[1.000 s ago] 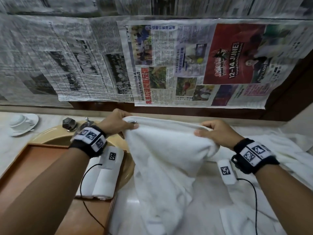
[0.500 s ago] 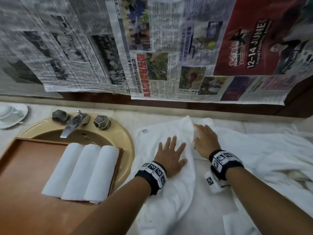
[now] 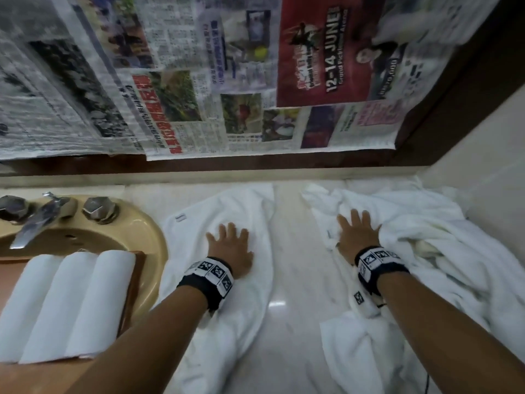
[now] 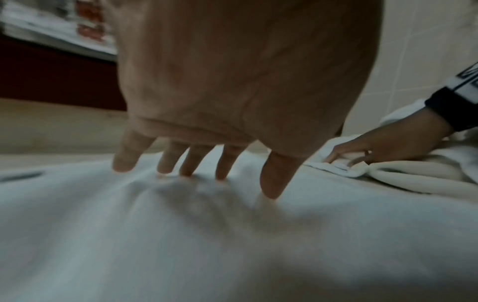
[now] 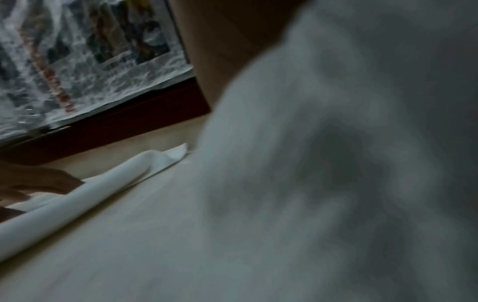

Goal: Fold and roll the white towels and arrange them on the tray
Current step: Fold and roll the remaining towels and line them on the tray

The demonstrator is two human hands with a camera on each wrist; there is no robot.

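Since half a second ago the right hand (image 3: 358,237) has slid away from the left hand (image 3: 231,251), baring a marble strip (image 3: 295,251) between them. Three rolled towels (image 3: 65,305) lie on the wooden tray (image 3: 135,282). Left fingers (image 4: 274,179) press splayed on the spread towel (image 3: 250,211); right fingers lie flat on the crumpled towel pile (image 3: 426,223).

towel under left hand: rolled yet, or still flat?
Flat, not rolled. The white cloth towel lies spread on the counter, with the left hand pressing it palm-down, fingers straight.
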